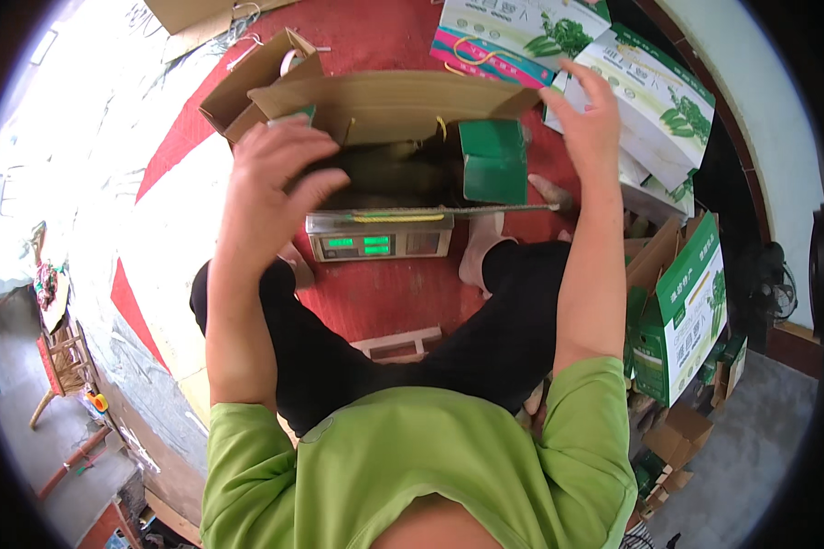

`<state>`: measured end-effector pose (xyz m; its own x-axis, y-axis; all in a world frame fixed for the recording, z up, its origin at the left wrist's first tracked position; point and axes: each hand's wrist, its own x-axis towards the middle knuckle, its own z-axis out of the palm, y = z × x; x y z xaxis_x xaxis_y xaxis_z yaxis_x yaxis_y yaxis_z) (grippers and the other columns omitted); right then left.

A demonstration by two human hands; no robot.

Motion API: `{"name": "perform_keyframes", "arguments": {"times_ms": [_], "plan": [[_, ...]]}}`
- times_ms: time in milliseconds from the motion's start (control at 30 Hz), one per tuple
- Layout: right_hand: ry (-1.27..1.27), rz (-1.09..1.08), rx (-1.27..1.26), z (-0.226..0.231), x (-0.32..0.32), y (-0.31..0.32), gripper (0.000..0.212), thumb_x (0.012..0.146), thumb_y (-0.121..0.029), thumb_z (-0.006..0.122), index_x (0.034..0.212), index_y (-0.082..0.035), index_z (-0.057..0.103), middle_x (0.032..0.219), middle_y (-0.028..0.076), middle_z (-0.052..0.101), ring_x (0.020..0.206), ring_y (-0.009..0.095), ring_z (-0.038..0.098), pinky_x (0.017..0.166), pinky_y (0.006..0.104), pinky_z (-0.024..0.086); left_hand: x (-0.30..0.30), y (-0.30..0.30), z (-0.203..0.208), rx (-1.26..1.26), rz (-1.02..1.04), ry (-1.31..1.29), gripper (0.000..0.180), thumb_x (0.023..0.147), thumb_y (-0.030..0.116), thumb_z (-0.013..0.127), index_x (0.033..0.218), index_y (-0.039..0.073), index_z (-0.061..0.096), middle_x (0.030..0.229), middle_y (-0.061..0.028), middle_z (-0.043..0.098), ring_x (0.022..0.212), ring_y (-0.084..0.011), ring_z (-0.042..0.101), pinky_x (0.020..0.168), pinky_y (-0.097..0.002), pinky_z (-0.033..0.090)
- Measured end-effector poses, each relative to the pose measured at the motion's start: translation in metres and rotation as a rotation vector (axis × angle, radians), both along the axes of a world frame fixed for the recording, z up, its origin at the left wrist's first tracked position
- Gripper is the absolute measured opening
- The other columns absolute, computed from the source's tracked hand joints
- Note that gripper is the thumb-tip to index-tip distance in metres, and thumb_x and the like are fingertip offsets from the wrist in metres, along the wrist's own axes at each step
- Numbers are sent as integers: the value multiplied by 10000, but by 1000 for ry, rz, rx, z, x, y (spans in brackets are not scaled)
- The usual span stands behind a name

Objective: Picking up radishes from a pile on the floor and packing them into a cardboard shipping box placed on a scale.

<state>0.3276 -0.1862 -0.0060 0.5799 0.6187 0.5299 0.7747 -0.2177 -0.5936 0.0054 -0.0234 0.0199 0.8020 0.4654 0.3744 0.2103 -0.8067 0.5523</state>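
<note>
An open cardboard box sits on a digital scale between my knees. Dark, long greenish shapes lie inside it, too shadowed to name. Its green end flap folds inward at the right, and yellow cord handles show on its long sides. My left hand, slightly blurred, is over the box's left end with thumb and fingers apart. At the far right corner is my right hand, thumb and forefinger spread beside the tall back flap. Whether its thumb touches the cardboard I cannot tell.
Printed white and green cartons are stacked at the far right. An open green carton stands beside my right knee. A smaller brown box with a tape roll is at the far left. A low wooden frame lies between my legs.
</note>
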Motion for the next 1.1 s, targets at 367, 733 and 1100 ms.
{"name": "perform_keyframes", "arguments": {"times_ms": [367, 733, 1100], "plan": [[-377, 280, -816, 18, -27, 79, 216, 738, -253, 670, 932, -168, 712, 1013, 84, 648, 984, 277, 599, 757, 475, 437, 14, -35, -27, 330, -140, 490, 81, 696, 123, 617, 764, 139, 660, 810, -23, 587, 918, -210, 583, 980, -428, 378], [-428, 368, -658, 35, -51, 106, 124, 739, -213, 668, 763, -94, 644, 812, 67, 615, 868, 279, 594, 748, 434, 390, -11, -8, -21, 349, -151, 469, 92, 674, 131, 631, 745, 163, 680, 790, -14, 611, 885, -198, 607, 981, -424, 378], [-788, 585, -413, 99, -172, 217, 119, 760, -199, 647, 757, -82, 634, 792, 63, 603, 832, 280, 584, 728, 424, 398, -145, 36, -1, 320, 253, 192, 30, 695, 123, 647, 707, 151, 645, 729, -2, 527, 863, -186, 579, 1015, -412, 383]]}}
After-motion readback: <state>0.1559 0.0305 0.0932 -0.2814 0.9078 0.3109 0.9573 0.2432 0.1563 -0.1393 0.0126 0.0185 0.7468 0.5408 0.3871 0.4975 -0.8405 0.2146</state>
